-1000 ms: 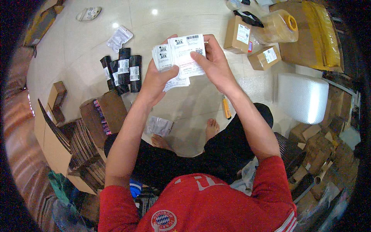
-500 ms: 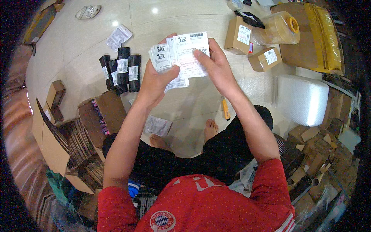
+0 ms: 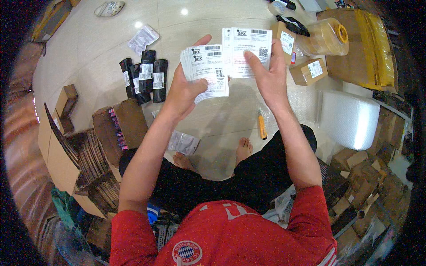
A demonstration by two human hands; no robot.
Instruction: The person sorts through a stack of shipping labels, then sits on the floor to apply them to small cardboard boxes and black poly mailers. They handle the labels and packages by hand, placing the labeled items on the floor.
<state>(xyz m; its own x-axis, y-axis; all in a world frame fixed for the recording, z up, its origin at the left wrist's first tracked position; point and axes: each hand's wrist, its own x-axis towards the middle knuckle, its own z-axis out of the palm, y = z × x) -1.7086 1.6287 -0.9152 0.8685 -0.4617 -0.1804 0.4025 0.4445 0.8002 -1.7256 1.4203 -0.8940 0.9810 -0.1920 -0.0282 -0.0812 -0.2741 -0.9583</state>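
My left hand (image 3: 186,93) grips a thick stack of white printed shipping labels (image 3: 206,62), its thumb lying over the lower left of the top sheet. A little to the right and higher, my right hand (image 3: 270,82) holds a thinner set of white labels (image 3: 248,42), thumb pressed on the face. The two sets are almost touching. Beyond my left hand, several rolled black parcels (image 3: 146,75) with white labels lie on the floor. A yellow box cutter (image 3: 262,125) lies below my right hand.
Folded cardboard (image 3: 88,159) is piled left, near an open box (image 3: 133,119). Right are small boxes (image 3: 309,72), a tape-wrapped roll (image 3: 321,37), a large carton (image 3: 368,66) and bubble wrap (image 3: 344,119). Small plastic packets (image 3: 184,142), (image 3: 143,40) and a clog (image 3: 108,9) lie on the floor.
My hands have drawn apart: the right moved up and rightward with part of the labels, separating them from the stack held in my left.
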